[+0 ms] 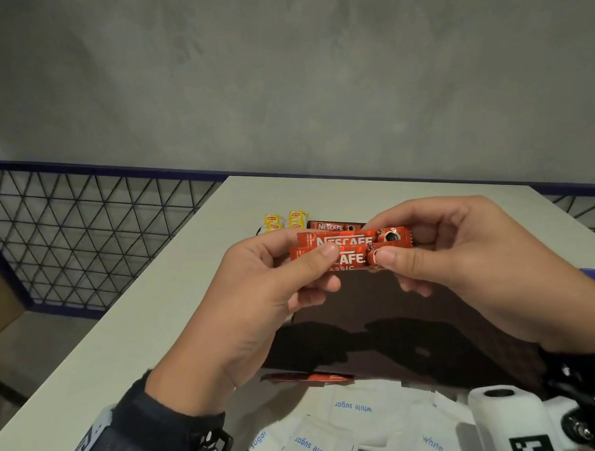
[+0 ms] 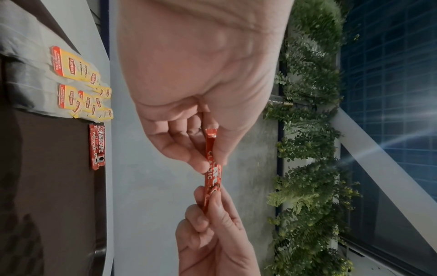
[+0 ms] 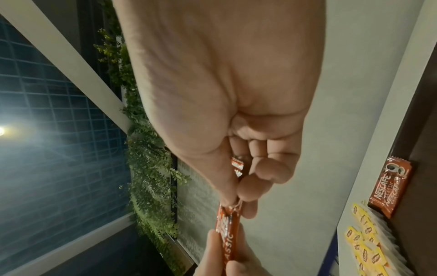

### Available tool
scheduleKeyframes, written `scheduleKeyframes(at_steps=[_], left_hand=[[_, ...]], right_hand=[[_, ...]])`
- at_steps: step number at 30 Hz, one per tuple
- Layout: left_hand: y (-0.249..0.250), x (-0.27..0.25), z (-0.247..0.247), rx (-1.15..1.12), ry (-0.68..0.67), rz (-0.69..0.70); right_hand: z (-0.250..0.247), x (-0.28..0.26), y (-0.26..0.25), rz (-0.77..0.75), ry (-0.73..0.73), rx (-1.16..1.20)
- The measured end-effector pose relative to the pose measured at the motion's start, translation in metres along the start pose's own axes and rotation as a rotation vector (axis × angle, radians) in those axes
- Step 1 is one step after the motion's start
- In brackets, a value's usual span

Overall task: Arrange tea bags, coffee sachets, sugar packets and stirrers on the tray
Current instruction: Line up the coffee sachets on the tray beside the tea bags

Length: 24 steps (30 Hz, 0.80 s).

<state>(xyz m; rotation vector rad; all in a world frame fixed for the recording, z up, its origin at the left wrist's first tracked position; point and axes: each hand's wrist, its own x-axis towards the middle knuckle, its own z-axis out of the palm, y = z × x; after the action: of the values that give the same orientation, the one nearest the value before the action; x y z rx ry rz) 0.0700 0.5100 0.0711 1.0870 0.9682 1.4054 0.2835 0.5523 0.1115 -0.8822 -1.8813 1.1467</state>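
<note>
Head view: two red coffee sachets, overlapped lengthwise, are held up above the dark tray, clear of it, with their long axis running left to right. The left hand pinches their left end between thumb and curled fingers; the right hand pinches the right end in the same way, so neither hand is free. On the far edge of the tray, just beyond the hands, a sachet already laid down lies along the same left-to-right axis, with the yellow tea bags immediately to its left. The held pair therefore sits near of the placed row and parallel to it; lowering it probably needs no turn, only a short travel away and down. Both hands are about equally close to that spot. White sugar packets lie on the pale surface at the near side. No stirrers are visible.
</note>
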Motion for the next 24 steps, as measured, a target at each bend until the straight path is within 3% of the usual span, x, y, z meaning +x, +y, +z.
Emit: scheduleKeyframes(at_steps=[10,24], left_hand=[[-0.0046,0.0026,0.0049,0.032,0.131,0.014],[-0.0030,0.0023,0.0041,0.081,0.142,-0.001]], right_hand=[[0.0064,0.0005,0.0015,-0.039,0.054,-0.141],[0.0059,0.0008,0.0003,-0.040,0.055,-0.153]])
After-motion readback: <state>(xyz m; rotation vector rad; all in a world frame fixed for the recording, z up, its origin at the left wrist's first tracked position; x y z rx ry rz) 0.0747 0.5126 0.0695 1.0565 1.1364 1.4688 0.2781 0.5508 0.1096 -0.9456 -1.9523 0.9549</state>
